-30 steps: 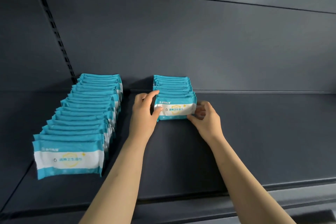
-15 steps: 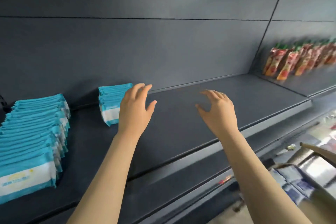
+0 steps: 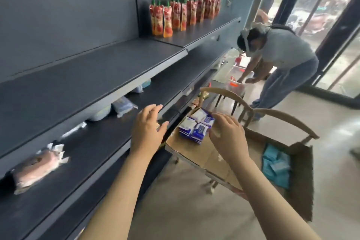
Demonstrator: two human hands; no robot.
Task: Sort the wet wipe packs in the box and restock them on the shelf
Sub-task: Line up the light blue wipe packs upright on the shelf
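Teal packs on the dark shelf (image 3: pixel 93 72) are gone from view; both hands have swung from that shelf to the brown cardboard box (image 3: pixel 204 154). Blue-and-white wet wipe packs (image 3: pixel 196 125) sit in the box's far end, teal packs (image 3: pixel 275 165) in its near end. Right hand (image 3: pixel 228 138), grip half curled, touches the blue packs. Left hand (image 3: pixel 148 132) hovers open, empty, left of the box.

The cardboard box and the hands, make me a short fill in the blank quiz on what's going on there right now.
1. The right hand reaches the stack of ____ and white packs in the cardboard box.
2. The left hand is open and holds ____.
3. The teal packs lie at the box's ____ end.

Missing words: blue; nothing; right
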